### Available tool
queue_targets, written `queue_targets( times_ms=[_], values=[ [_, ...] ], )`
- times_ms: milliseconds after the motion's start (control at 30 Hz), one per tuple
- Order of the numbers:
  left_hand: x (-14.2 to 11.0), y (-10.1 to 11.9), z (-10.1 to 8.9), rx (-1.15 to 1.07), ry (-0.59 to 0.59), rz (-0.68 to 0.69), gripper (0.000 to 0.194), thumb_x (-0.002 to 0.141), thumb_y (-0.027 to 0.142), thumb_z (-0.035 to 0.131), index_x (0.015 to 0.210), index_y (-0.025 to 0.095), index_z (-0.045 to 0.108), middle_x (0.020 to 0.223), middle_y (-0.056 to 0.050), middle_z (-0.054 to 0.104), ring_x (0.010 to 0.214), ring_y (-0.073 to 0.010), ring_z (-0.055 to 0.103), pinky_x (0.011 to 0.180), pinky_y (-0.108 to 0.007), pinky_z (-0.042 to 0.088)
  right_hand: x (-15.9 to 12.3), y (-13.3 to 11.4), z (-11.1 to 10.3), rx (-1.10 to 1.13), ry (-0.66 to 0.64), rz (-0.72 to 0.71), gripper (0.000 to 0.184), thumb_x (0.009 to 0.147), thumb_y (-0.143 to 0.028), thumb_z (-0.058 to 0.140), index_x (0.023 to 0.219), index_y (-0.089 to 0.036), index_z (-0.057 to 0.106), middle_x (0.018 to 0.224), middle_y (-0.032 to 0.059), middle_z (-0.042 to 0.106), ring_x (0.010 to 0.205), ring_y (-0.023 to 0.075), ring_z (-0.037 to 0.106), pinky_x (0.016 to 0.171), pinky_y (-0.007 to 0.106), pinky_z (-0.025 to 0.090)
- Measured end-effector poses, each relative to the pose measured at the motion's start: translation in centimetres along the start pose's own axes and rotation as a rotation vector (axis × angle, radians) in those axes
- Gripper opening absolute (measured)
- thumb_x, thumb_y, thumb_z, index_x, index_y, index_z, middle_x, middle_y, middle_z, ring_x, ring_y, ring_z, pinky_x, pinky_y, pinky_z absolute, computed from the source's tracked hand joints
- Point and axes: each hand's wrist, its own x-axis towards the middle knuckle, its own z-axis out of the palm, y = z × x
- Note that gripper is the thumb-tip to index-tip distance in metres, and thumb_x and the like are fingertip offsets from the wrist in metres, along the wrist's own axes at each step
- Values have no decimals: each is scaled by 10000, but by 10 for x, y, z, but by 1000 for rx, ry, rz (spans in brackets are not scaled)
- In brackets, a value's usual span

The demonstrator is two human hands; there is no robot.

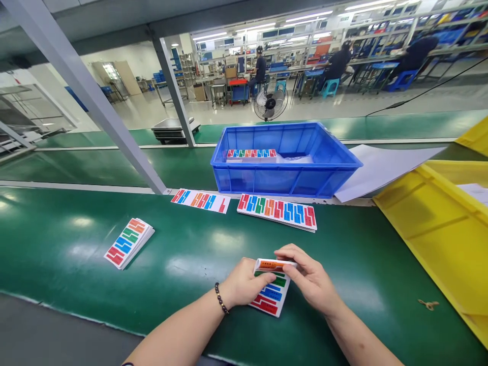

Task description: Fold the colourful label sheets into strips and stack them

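Note:
Between my hands is a white sheet of coloured stickers (272,294), its far end bent over toward me. My left hand (244,284) grips its left side with the thumb pressed on top. At the bent end, the fingers and thumb of my right hand (309,278) pinch the sheet's edge. Farther away lies a stack of long sticker sheets (276,212), and left of it a sticker sheet with gaps (200,200) where the white backing shows. A pile of shorter or folded sticker sheets (129,244) rests at the left.
Behind the sheets stands a blue bin (282,180) holding more sticker sheets (251,154) and clear plastic. Yellow bins (438,229) and white paper (385,168) are on the right. A rubber band (428,305) lies on the green surface. A grey post (91,96) rises at left.

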Motion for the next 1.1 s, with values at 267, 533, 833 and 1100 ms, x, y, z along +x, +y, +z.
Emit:
queue_targets(
  times_ms=[267, 533, 833, 1100],
  values=[
    [2, 2, 0, 222, -25, -3, 203, 755, 249, 472, 605, 132, 542, 534, 55, 389, 538, -78, 354, 520, -190, 298, -5, 0, 9, -109, 43, -33, 227, 854, -223, 445, 663, -200, 565, 634, 12, 544, 594, 139, 534, 550, 261, 436],
    [2, 3, 4, 329, -69, -67, 211, 759, 254, 466, 618, 144, 577, 535, 43, 474, 545, -92, 430, 529, -185, 324, -2, -1, 6, -235, -103, -91, 220, 865, -201, 416, 782, -212, 619, 681, 36, 611, 647, 163, 546, 617, 308, 437],
    [3, 2, 7, 316, -82, -126, 209, 759, 272, 480, 662, 147, 618, 527, 31, 517, 527, -101, 451, 509, -185, 333, 2, -1, 1, -171, -228, 47, 277, 891, -311, 381, 779, -205, 611, 732, 45, 597, 680, 159, 558, 620, 279, 455],
    [3, 1, 8, 315, -62, -94, 204, 756, 263, 472, 637, 149, 591, 512, 40, 457, 529, -95, 416, 503, -185, 311, -1, 1, 8, -263, -148, -54, 274, 873, -251, 402, 701, -209, 611, 615, 32, 588, 601, 166, 521, 587, 314, 421]
  ],
)
